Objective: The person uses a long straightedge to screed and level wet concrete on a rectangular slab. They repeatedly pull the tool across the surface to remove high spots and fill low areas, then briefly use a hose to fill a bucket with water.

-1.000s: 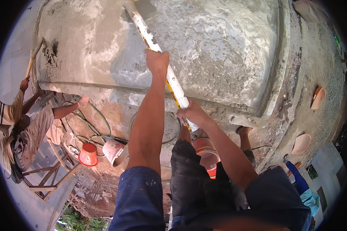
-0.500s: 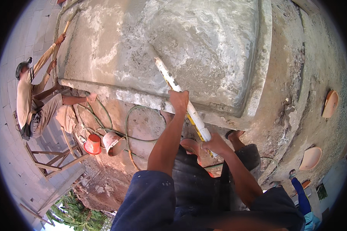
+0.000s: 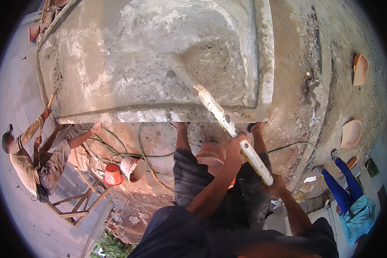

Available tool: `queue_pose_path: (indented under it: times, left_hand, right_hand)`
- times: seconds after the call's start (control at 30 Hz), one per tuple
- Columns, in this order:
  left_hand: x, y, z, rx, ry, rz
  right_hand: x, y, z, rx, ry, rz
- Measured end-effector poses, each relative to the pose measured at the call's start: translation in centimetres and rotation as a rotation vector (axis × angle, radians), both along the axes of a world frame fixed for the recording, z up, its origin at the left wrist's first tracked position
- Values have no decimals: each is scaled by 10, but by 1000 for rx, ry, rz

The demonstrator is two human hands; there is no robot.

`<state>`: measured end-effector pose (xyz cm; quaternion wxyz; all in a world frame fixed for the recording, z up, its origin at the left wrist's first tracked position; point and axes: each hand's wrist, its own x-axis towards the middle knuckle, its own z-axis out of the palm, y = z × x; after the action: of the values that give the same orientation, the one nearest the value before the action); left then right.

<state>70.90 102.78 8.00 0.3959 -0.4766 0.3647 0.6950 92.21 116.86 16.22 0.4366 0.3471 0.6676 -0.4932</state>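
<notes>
My left hand [image 3: 237, 145] is wrapped round the middle of a long white handle [image 3: 219, 114] with yellow patches. Lower down, my right hand [image 3: 277, 186] grips the near end of the same handle. Its far part is coated grey and runs into wet cement mix [image 3: 146, 64] in a shallow, low-walled trough [image 3: 137, 115]. The tool's head is hidden in the mix, so its kind does not show. Beside it lies a scooped hollow [image 3: 213, 60] with rough, lumpy mix.
A co-worker [image 3: 24, 157] at the left holds a wooden-handled tool [image 3: 51, 99] over the trough's edge. Buckets [image 3: 112, 174] and a green hose [image 3: 142, 142] lie near my feet. A wooden frame [image 3: 79, 202] stands lower left. Another person [image 3: 356, 215] is at the lower right, near orange basins [image 3: 351, 133].
My hands and the long-handled tool have moved right and nearer my body, and a hollow now shows in the mix. The view has shifted. The co-worker's tool has come down lower.
</notes>
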Motion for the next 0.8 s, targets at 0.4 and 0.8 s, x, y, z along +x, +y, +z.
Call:
queue_pose_path:
  times: [0.4,0.8]
  left_hand:
    - [-21,-8,-49,163,-192,-275]
    - [-362,-48,-74,-295,417,-305]
  right_hand:
    - [-20,-66,17,411,-195,-3]
    - [-325,-149,-139,196,112,-166]
